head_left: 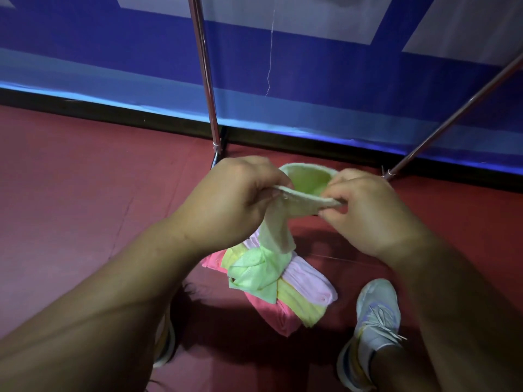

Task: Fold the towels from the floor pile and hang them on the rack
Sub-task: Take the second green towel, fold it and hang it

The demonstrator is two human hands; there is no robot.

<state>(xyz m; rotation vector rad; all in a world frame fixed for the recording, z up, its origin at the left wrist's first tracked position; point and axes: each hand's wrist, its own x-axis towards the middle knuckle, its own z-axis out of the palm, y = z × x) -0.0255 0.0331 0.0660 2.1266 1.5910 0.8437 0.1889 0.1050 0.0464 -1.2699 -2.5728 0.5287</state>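
Floor: dark red mat, flat, runs up to blue wall panel at the back.

Rack: only two chrome poles in view. One stands near-upright behind the hands; the other slants in from upper right. Both feet meet the floor close to the wall. Hanging bar out of shot, so can't tell if anything is on it yet.

Floor pile: between the person's shoes, right one just beside it. Mix of pink, yellow, light-green and pale pink cloths, crumpled and overlapping. Judging by how they slump: soft, light, no stiffness, won't hold a shape alone.

Held towel: pale green/cream terry, small, lifted above the pile w/ both hands. Top hem stretched betw. the hands, sagging open into a loop behind; one tail droops off the left side down to the pile, touching or nearly so, can't say which.

Left hand: fingers curled, pinching the hem at its left end.
Right hand: fingers curled, thumb and fingertips nipping the hem at its right end.

Handling (judgement): limp, grippy pile fabric, low slip risk, nothing fragile. Best hold = corners/hem, as now; pull taut to square the edges before folding. A mid-cloth grab would bunch it. The dangling tail may drag a neighbour off the pile when lifted. Fold looks barely begun; most of the pile is left.
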